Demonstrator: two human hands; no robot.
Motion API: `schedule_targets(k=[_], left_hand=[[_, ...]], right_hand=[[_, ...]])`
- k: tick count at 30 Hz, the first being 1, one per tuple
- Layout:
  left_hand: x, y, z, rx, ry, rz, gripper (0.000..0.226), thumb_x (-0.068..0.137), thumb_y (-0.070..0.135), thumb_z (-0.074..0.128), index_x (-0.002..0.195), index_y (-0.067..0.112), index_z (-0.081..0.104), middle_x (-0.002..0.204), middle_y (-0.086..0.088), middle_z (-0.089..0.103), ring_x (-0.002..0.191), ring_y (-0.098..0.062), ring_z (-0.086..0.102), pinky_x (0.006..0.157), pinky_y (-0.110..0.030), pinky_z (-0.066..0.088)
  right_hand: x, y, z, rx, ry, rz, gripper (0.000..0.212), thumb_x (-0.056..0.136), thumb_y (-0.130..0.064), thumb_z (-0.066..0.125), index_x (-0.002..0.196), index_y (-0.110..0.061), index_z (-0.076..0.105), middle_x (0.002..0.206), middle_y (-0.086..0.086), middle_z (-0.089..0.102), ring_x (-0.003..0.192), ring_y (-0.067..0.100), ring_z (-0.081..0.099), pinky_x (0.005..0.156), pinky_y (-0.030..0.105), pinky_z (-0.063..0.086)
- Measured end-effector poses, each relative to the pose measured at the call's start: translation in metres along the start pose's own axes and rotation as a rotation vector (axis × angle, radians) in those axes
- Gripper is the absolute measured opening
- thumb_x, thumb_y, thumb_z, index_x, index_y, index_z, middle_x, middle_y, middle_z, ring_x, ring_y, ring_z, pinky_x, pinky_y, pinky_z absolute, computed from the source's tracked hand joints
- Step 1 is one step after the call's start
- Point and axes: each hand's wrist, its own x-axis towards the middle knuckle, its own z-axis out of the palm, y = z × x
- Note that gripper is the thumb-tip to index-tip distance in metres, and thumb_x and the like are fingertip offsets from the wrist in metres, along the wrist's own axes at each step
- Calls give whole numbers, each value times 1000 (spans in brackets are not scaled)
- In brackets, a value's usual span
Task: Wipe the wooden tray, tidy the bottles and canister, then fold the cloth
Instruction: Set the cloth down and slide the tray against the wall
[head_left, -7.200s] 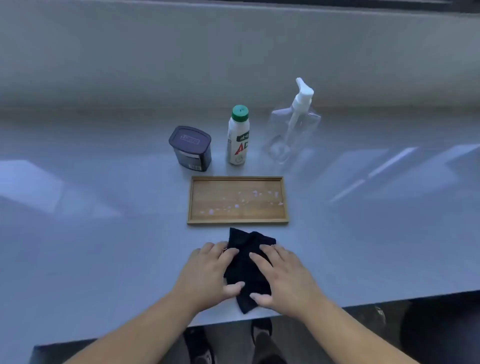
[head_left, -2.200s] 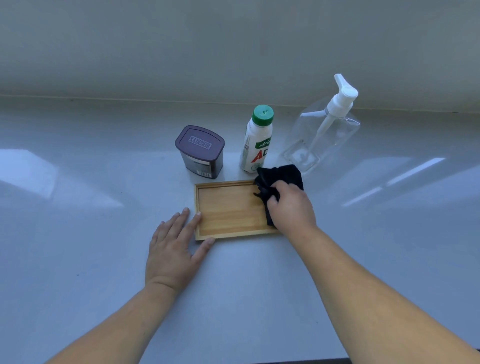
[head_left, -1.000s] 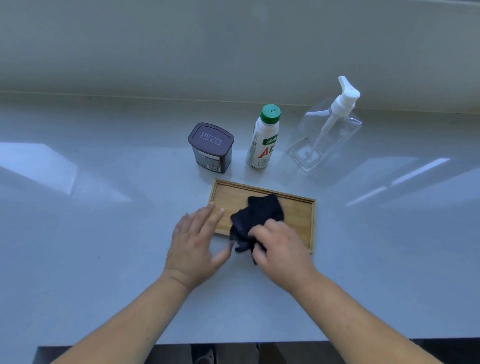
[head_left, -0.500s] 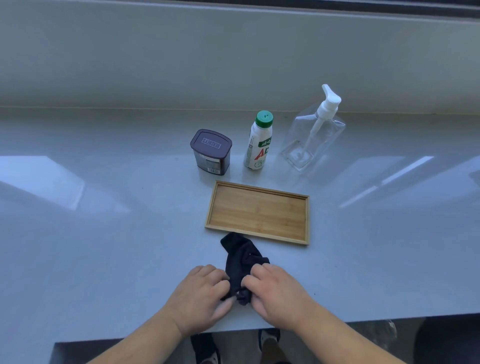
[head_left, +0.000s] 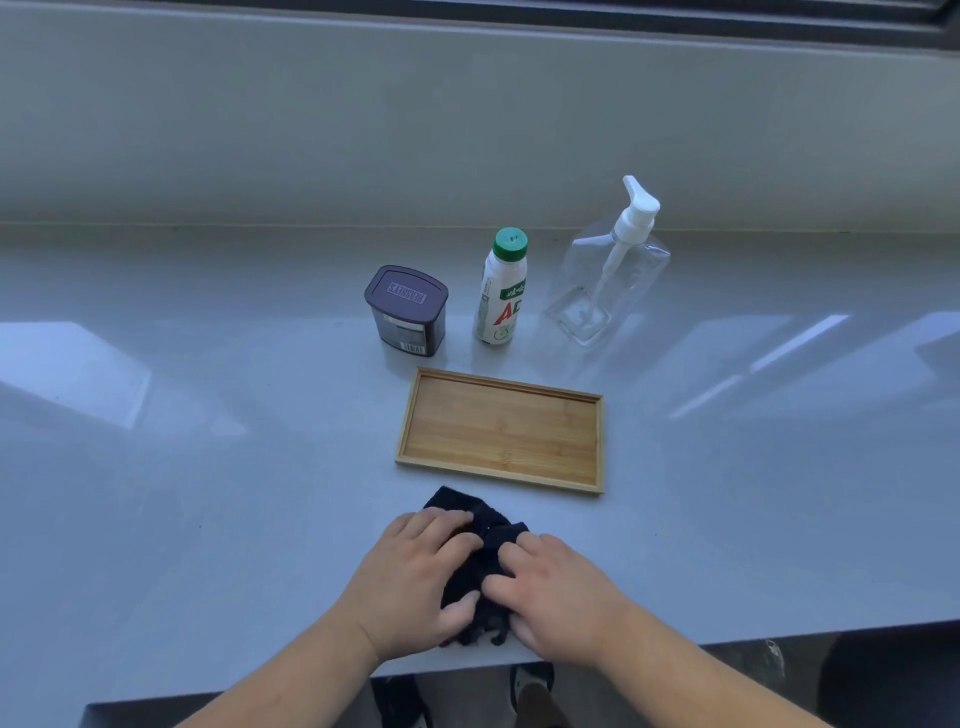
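Pale grey and glossy, the countertop (head_left: 208, 493) runs along a plain wall beneath a window sill, and streaks of daylight are reflected in it. Near its front edge a small dark cloth (head_left: 475, 561) lies bunched, pressed between the left hand (head_left: 415, 577) and the right hand (head_left: 556, 592). Both hands are laid on it palm down with fingers curled; the cloth is pinched at its near end, though how firmly cannot be told.

Just beyond the cloth, apart from it, the wooden tray (head_left: 501, 431) lies flat and bare, with no specks seen on its floor, so the wiping is judged done. Behind the tray, in a loose row and well clear of each other, stand the dark canister (head_left: 408, 312), the white bottle (head_left: 501, 288) with a green cap, and the clear pump bottle (head_left: 605, 270).

The cloth is judged soft, light and limp: no shape is kept by it, so it should be spread flat and taken at its corners or edges. The tray is judged stiff and light, best taken by its raised rim. The pump bottle looks nearly empty, so it is likely easily tipped; its body, not its pump head, is the safer hold. The white bottle and the canister can be grasped round their sides.
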Motion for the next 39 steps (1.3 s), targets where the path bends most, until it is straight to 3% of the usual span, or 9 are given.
schedule_targets(k=[2, 7, 13, 20, 26, 30, 34, 37, 39], left_hand=[[6, 2, 5, 78, -53, 31, 56, 74, 64, 66, 115, 27, 73, 133, 0, 68, 121, -24, 62, 107, -41, 40], [20, 17, 15, 212, -115, -3, 46, 75, 70, 63, 84, 24, 64, 85, 4, 60, 75, -23, 57, 67, -39, 49], [29, 32, 22, 238, -79, -165, 43, 71, 65, 64, 77, 22, 61, 78, 2, 55, 66, -25, 53, 58, -37, 46], [38, 51, 14, 166, -65, -428, 46, 78, 73, 60, 73, 27, 57, 72, 10, 49, 66, -18, 51, 63, -33, 42], [75, 41, -19, 24, 44, -603, 56, 84, 79, 45, 99, 30, 66, 95, 17, 66, 88, -13, 60, 74, -27, 44], [119, 33, -37, -78, 122, -655, 59, 84, 75, 46, 119, 31, 64, 119, 14, 64, 112, -12, 56, 85, -29, 46], [128, 2, -46, -212, 255, -928, 73, 87, 59, 60, 146, 17, 49, 150, -3, 49, 135, -28, 43, 105, -48, 45], [121, -27, -45, -317, 150, -1100, 84, 90, 58, 59, 155, 10, 39, 160, -11, 42, 143, -36, 37, 109, -54, 41], [120, -42, -44, -402, 62, -1128, 79, 91, 59, 56, 146, 4, 50, 147, -19, 53, 133, -39, 49, 102, -53, 46]], right_hand=[[-12, 12, 1, -46, 4, -52, 19, 77, -28, 62, 95, -30, 54, 90, -3, 51, 84, 22, 50, 72, 33, 49], [-26, 46, -1, -119, 41, -68, 32, 72, -13, 69, 98, -25, 57, 102, -1, 58, 103, 26, 57, 96, 37, 52], [-26, 62, 1, -176, 40, -84, 33, 76, -23, 73, 108, -31, 67, 119, -5, 64, 132, 26, 56, 119, 46, 38], [-38, 85, -15, -40, 144, -135, 51, 74, -30, 62, 124, -34, 74, 130, -9, 71, 132, 22, 61, 109, 41, 51], [-23, 113, -60, 238, 444, 289, 42, 89, -39, 58, 125, -22, 71, 123, -3, 69, 119, 21, 58, 103, 43, 52], [-3, 126, -84, 458, 381, 660, 50, 95, -41, 60, 142, -24, 58, 141, -3, 58, 132, 18, 49, 111, 36, 42], [6, 119, -82, 1032, 277, 1042, 59, 101, -43, 56, 156, -25, 40, 157, 2, 48, 135, 22, 52, 98, 33, 42], [13, 114, -73, 1201, 331, 1114, 59, 103, -46, 53, 156, -23, 41, 157, 2, 49, 135, 22, 50, 98, 32, 37], [18, 112, -70, 1251, 397, 1132, 56, 104, -48, 51, 154, -23, 44, 153, -1, 50, 124, 15, 49, 98, 32, 36]])
